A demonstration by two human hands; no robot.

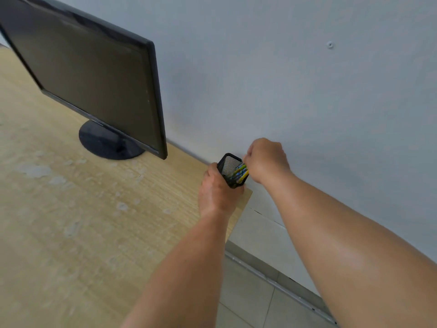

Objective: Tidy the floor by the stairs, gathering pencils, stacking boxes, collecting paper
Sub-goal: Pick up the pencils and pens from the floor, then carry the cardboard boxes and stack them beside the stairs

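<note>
**Pencils [240, 172] (yellow, green, blue, bunched) in black wire-mesh holder [229, 165], right of black flat-screen monitor [94, 79]**

Head view. Holder is tilted, mouth pointing up and away from the monitor. It sits over the far right corner of the pale wood-grain desk [71, 209] that the monitor stands on. Left hand [216, 190] wraps the holder's lower body, fingers curled round it. Right hand [266, 159] is on the holder's side away from the monitor, fingers curled in a fist over the pencils' upper ends, gripping them; exact finger contact is blurred. Pencils are partly inside the holder, lower ends behind the mesh. Monitor screen dark, round base on the desk, well apart from the holder. Desk has whitish worn patches in front of the monitor. Grey-white wall [307, 91] behind the monitor. Grey floor tiles [248, 301] below and right of it, past the desk edge.
</note>
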